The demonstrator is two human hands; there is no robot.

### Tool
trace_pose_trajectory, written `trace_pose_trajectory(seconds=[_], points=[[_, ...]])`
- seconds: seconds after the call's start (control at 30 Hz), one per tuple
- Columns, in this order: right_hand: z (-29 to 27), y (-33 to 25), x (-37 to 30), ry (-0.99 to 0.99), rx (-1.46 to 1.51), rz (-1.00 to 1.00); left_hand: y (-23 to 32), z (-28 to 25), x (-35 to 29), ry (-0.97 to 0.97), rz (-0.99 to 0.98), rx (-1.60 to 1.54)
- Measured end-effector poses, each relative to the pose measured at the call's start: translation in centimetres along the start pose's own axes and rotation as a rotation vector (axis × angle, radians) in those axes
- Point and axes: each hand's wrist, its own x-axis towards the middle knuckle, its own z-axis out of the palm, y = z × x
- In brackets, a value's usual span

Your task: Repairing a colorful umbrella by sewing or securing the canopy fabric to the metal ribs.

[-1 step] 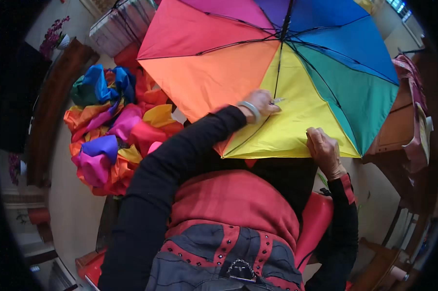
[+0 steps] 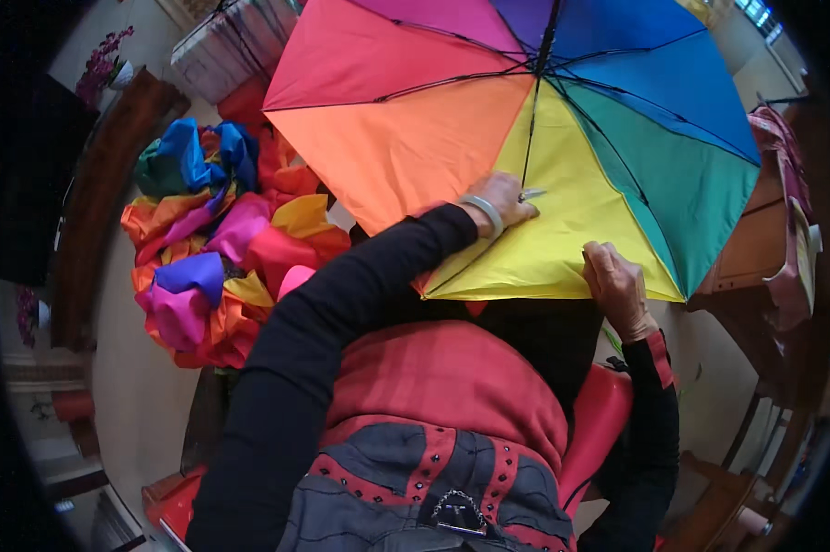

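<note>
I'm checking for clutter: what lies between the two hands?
The yellow panel lies between the left hand and right hand, in the head view.

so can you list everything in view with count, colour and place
umbrella: 1, rainbow, upper centre
cloth heap: 1, multicoloured, left
small object: 1, pale, against umbrella, unidentifiable
flower plants: 2, magenta, far left
box: 1, whitish, upper left
wooden furniture: several, brown, both sides
draped cloth: 1, pink, right
bangle: 1, pale, left wrist
clothing: red, grey, black, bottom centre
left hand: 1, bare, on umbrella
right hand: 1, bare, at umbrella's lower edge
</note>
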Motion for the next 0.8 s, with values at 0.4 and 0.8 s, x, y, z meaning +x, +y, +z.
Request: trace_pose_trajectory(seconds=[0.4,0.8], points=[[0.2,0.6,-2.7,-0.184,-0.066,0.089,-5.9,-0.5,-0.6,0.102,-0.184,0.294],[1.7,1.7,-2.7,-0.218,-0.051,0.092,-3.9,-1.9,0.3,0.102,-0.280,0.041]])
